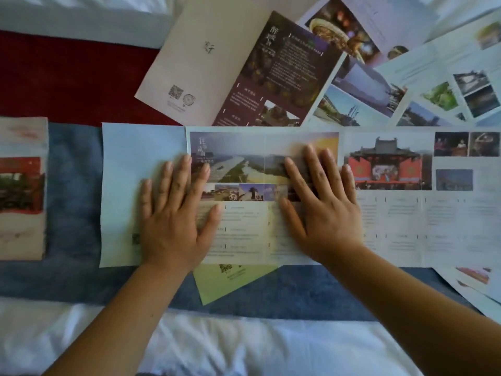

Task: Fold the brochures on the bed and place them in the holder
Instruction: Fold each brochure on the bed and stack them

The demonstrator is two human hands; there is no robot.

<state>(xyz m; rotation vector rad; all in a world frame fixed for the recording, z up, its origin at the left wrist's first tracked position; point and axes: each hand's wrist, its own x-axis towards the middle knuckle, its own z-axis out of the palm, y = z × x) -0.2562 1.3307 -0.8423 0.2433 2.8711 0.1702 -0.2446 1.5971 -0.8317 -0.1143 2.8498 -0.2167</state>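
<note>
Left hand [173, 213] and right hand [322, 207] lie flat, fingers straight and spread, gripping nothing; both press the river-view brochure [238, 147] onto the blue runner [73, 185] of the bed [244, 343]. A green sheet [230, 283] protrudes beneath it. A purple brochure [271, 71] and photo sheets [379, 85] lie beyond; a folded brochure [21, 185] lies far left.

Bedroom, most likely a hotel room. Soft white bedding [244, 346] fills the near edge, with more white linen [81, 12] at the far side. A blue fabric runner [73, 164] and a dark red fabric band [67, 77] lie side by side across it, hotel-style. Spread over these are glossy unfolded tourist brochures [393, 213] showing temple, river and landscape photos. A purple-and-white leaflet [279, 74] lies among them.
</note>
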